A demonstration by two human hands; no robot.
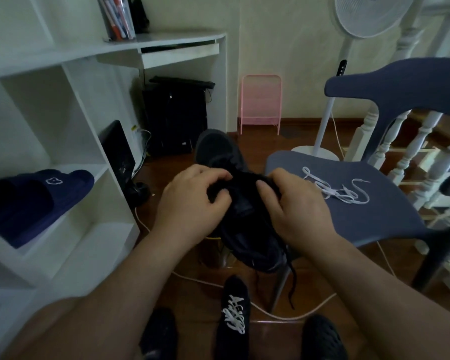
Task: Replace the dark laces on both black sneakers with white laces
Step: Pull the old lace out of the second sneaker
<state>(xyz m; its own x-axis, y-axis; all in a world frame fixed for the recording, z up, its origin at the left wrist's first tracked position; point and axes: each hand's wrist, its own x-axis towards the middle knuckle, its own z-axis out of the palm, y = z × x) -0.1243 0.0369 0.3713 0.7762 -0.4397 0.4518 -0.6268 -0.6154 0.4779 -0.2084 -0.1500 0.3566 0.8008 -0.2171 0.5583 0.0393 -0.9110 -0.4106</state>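
Both hands, left hand [192, 201] and right hand [294, 206], curled gripping black sneaker [247, 229] | dark lace [291, 281] dangling, limp | judged light, soft upper; hold beside eyelets | white laces [335, 190] on chair [374, 216].

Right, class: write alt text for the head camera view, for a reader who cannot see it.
Both hands, left hand and right hand, grip a black sneaker whose dark lace dangles. A white lace lies on a blue chair; a relaced sneaker sits on the floor.
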